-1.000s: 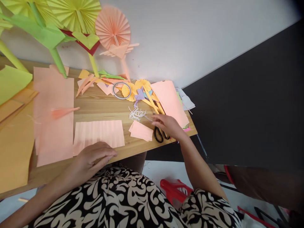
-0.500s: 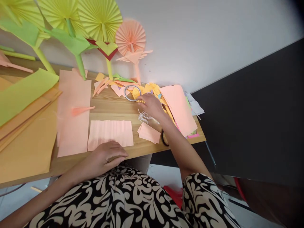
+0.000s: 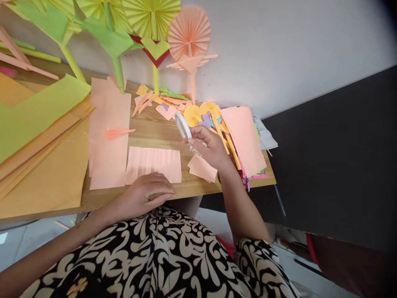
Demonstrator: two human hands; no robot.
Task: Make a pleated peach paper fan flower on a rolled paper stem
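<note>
My right hand (image 3: 208, 145) pinches a thin white roll of tape (image 3: 182, 125) by its lower rim, holding it tilted on edge above the table. Below this hand lie a bundle of white strings (image 3: 197, 149), partly hidden, and small peach paper pieces (image 3: 202, 167). At the table's front edge rests my left hand (image 3: 151, 192), palm down, fingers stretched out and nothing held. Just beyond it a creased peach sheet (image 3: 154, 163) lies flat. A small peach tassel-like piece (image 3: 119, 133) sits on a longer peach sheet (image 3: 110, 161) to the left.
Pleated paper fans on rolled stems, yellow (image 3: 153, 20) and peach (image 3: 190, 35), lean on the wall behind. Orange paper sheets (image 3: 52, 178) cover the table's left. Yellow-orange fans (image 3: 192, 115), paper scraps (image 3: 144, 101) and a peach sheet stack (image 3: 245, 140) lie at the back and right.
My right hand has lifted the roll of tape off the table and drawn it nearer, tipping it on edge. My left hand stays at the table's edge. The view has shifted slightly.
</note>
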